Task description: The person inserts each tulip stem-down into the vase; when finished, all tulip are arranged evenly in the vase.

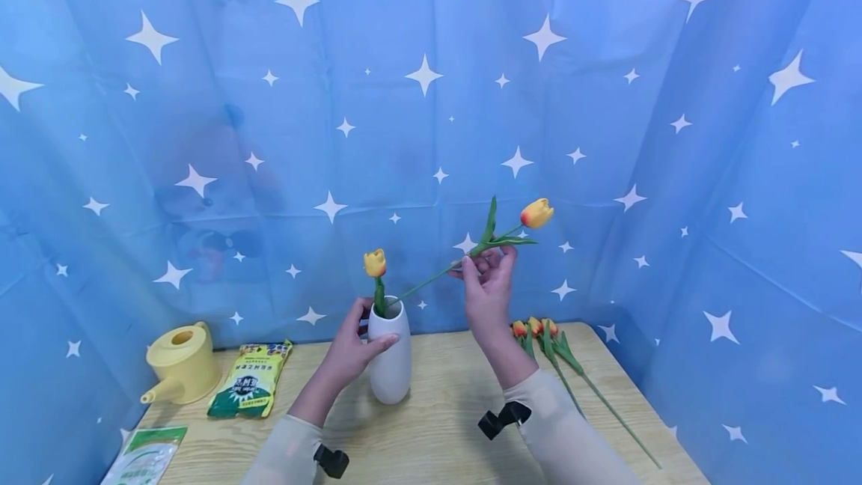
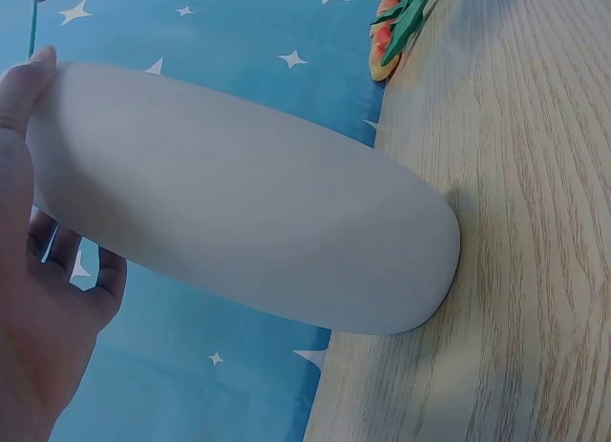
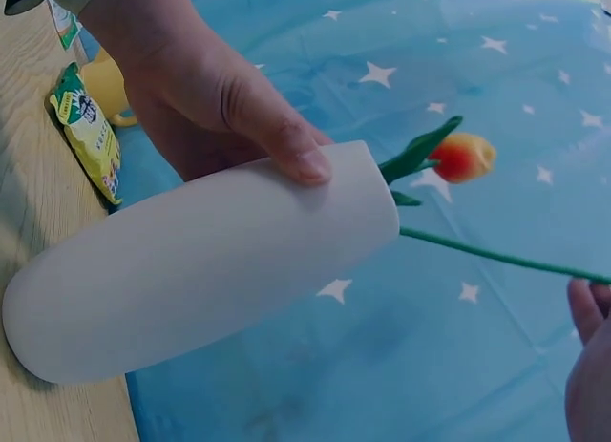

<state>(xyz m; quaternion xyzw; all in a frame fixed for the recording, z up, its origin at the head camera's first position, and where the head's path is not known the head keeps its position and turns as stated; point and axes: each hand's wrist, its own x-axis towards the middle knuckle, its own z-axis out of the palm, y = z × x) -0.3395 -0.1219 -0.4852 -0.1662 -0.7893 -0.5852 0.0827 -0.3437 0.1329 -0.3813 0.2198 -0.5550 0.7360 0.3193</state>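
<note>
Right hand (image 1: 488,287), right of centre, pinches a slanted tulip (image 1: 482,247) by the stem, apparently for control, its lower end at the white vase (image 1: 392,369)'s mouth. Left hand (image 1: 353,346) clasps the vase, lower centre, presumably for steadiness; second tulip (image 1: 379,295) inside.

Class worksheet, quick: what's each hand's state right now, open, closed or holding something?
Left hand: holding the white vase, fingers and thumb around it.
Right hand: pinching a yellow flower by its stem.
</note>
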